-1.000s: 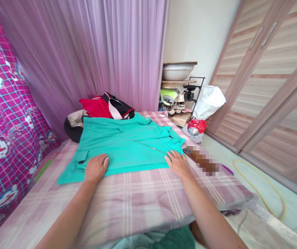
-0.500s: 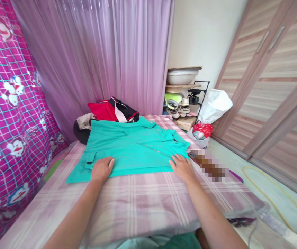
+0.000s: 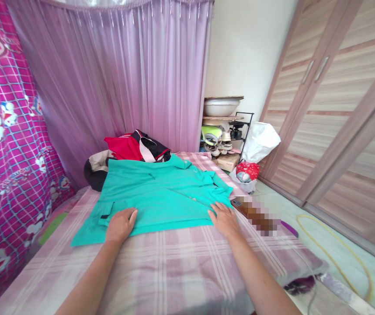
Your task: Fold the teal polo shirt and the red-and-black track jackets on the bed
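A turquoise collared shirt (image 3: 154,192) lies spread out on the plaid-covered bed, its surface slightly wrinkled. Near its lower left part, beside a small slit with a dark tab, my left hand (image 3: 121,225) rests palm down on the cloth. Its thumb points inward, and the other fingers are partly foreshortened. On the lower right edge of the shirt, my right hand (image 3: 224,218) lies flat with its fingers spread. Neither hand lifts the fabric. The collar is at the far right side of the shirt.
Behind the shirt sit a red and black garment (image 3: 135,146) and a dark and beige bundle (image 3: 97,170). A phone (image 3: 240,204), partly blurred out, lies right of my right hand. Beyond the bed stand a shoe rack (image 3: 248,131), bags (image 3: 246,175) and a wardrobe (image 3: 325,109).
The view has tilted up a little and shifted right, so things sit lower and further left in it. Both hands stay at the same places on the shirt, which looks unchanged.
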The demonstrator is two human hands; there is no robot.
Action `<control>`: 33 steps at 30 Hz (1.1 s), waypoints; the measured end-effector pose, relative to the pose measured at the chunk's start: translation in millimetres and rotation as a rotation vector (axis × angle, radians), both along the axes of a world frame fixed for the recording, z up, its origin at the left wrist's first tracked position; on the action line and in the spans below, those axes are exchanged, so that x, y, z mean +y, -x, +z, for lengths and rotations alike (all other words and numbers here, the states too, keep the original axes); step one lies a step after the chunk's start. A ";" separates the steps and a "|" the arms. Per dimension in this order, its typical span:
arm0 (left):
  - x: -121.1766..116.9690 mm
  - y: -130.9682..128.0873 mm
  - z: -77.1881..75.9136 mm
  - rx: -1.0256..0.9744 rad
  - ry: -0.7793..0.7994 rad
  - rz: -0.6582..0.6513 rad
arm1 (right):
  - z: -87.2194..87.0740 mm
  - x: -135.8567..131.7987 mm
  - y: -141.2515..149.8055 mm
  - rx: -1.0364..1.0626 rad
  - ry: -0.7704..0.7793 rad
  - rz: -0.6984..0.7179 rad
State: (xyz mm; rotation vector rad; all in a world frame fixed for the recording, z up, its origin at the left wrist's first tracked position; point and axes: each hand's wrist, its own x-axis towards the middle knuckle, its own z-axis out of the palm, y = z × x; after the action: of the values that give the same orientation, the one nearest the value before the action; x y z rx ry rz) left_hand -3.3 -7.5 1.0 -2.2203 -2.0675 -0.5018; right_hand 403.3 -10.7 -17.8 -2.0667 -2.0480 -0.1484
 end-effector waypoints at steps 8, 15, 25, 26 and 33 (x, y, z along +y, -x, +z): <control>-0.1 -0.9 0.0 0.013 -0.016 0.002 | -1.2 0.4 -0.3 -0.007 -0.012 0.002; 0.0 -1.0 -1.9 -0.012 -0.062 -0.016 | -7.9 3.0 -2.2 -0.017 -0.037 0.008; 1.3 1.5 -4.8 -0.003 -0.081 -0.016 | -9.5 4.3 -3.4 0.006 -0.040 0.016; 1.6 1.9 -5.3 -0.003 -0.078 -0.018 | -9.6 4.4 -3.3 0.009 -0.040 0.013; 4.8 4.8 -9.6 0.003 -0.062 -0.008 | -9.9 4.2 -3.1 0.022 -0.063 0.020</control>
State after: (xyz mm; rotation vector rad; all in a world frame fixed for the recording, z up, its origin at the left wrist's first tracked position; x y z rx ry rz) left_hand -8.0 -2.7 -8.6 -2.1944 -2.0135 -0.5552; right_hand 406.4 -6.5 -27.7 -2.0017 -2.0237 -0.1828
